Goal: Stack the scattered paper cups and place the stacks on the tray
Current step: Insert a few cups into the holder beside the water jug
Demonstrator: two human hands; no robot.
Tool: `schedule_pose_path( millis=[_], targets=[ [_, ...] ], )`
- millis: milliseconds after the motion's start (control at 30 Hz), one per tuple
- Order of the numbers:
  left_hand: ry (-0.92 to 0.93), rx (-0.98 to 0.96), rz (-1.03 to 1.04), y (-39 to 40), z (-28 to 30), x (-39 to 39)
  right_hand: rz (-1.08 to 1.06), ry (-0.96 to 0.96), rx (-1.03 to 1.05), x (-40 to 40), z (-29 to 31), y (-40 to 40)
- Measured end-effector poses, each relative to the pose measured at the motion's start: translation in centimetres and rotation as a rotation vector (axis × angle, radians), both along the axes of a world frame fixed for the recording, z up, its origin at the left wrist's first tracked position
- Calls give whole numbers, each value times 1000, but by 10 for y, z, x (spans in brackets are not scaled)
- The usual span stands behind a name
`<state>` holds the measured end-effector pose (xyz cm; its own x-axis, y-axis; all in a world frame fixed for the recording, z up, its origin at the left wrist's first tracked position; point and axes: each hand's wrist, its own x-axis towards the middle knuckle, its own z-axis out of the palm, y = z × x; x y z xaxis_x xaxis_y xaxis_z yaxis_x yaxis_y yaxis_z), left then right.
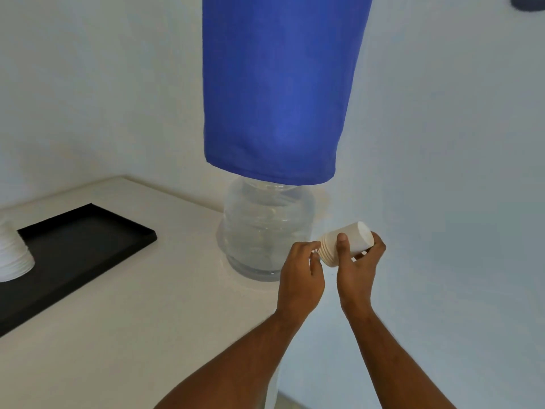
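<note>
A short stack of white paper cups point(349, 240) lies on its side in the air, past the table's right edge, bottoms pointing up and right. My right hand point(358, 270) grips it around the middle, thumb on top. My left hand point(300, 276) touches the rims at the stack's open end with its fingertips. A black tray point(88, 240) lies on the cream table at the left. On the tray's left end stands another stack of white cups point(13, 255), upside down and cut off by the frame edge.
A large clear water bottle point(265, 228) stands at the table's right corner, its upper part under a blue cloth cover point(277, 90). White walls rise behind. The cream table point(132, 320) ends just left of my hands.
</note>
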<state>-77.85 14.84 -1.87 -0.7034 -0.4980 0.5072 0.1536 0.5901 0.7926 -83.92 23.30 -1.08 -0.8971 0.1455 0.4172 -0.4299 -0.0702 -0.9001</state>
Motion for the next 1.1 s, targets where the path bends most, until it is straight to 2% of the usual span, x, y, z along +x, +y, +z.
schedule_pose_path(
  millis=[200, 400, 800, 1100],
  targets=[
    [97, -53, 44, -54, -5, 48, 88, -44, -49, 51, -2, -55],
    [75, -110, 93, -114, -5, 101, 179, -152, 16, 98, 2, -114],
    [-7, -144, 324, -246, 11, 227, 475, -132, 73, 191, 21, -267],
    [35, -117, 525, -347, 17, 325, 747, -90, 149, 267, 40, -397]
  ],
)
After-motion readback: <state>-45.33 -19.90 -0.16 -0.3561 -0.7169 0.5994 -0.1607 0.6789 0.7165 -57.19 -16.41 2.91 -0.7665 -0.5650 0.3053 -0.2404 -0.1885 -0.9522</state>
